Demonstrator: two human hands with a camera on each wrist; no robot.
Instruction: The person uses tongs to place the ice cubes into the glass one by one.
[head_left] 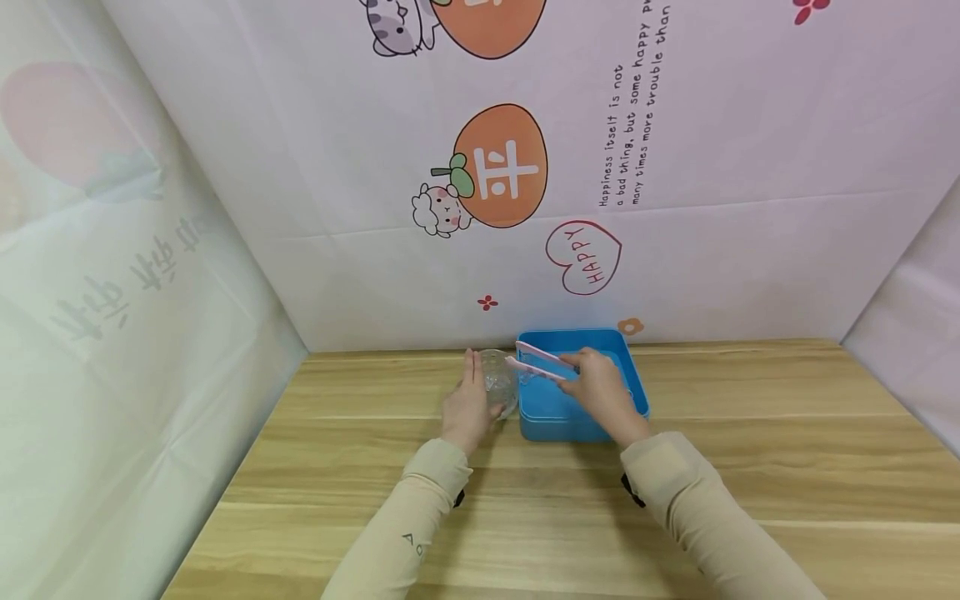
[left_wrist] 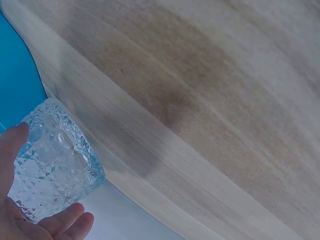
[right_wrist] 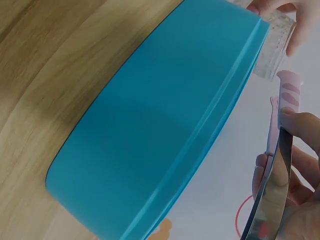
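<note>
A clear cut-glass cup [head_left: 502, 382] with a diamond pattern stands against the left side of a blue box [head_left: 567, 429]. My left hand [head_left: 465, 410] holds this cup from its left, thumb on one side and fingers on the other in the left wrist view. Over the open box, my right hand [head_left: 600, 385] grips a pair of pink-tipped metal tongs [right_wrist: 287, 92]. Their two tips stand apart and point left toward the cup, near the box's left rim. Something small and clear shows around the tips in the head view; I cannot tell what.
The wooden table [head_left: 360, 467] runs under everything. A white printed cloth [head_left: 337, 208] hangs directly behind the box, and another cloth [head_left: 150, 350] closes off the left side.
</note>
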